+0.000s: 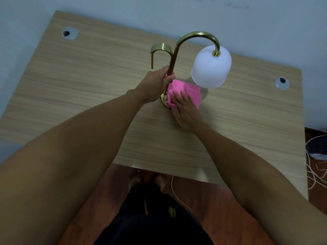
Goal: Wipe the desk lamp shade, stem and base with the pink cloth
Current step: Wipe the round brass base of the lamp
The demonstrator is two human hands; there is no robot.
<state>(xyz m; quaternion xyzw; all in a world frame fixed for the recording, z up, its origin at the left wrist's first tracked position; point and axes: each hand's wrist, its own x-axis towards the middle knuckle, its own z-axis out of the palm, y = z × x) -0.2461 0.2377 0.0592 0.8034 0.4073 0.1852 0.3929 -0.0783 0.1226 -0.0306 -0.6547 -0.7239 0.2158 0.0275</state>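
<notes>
A desk lamp stands in the middle of the wooden desk (88, 89). Its curved brass stem (178, 43) arches over to a white frosted shade (211, 67) that hangs on the right. My left hand (156, 84) is closed around the lower part of the stem. The folded pink cloth (187, 91) lies over the round brass base (163, 102), most of which it hides. My right hand (185, 110) rests flat on the cloth, fingers pressing it onto the base.
A brass handle loop (160, 50) rises behind the stem. Two cable grommets (69, 33) (281, 82) sit in the desk's far corners. White cords (316, 175) and a dark shoe (316, 147) lie on the floor at right. The wall runs close behind the desk.
</notes>
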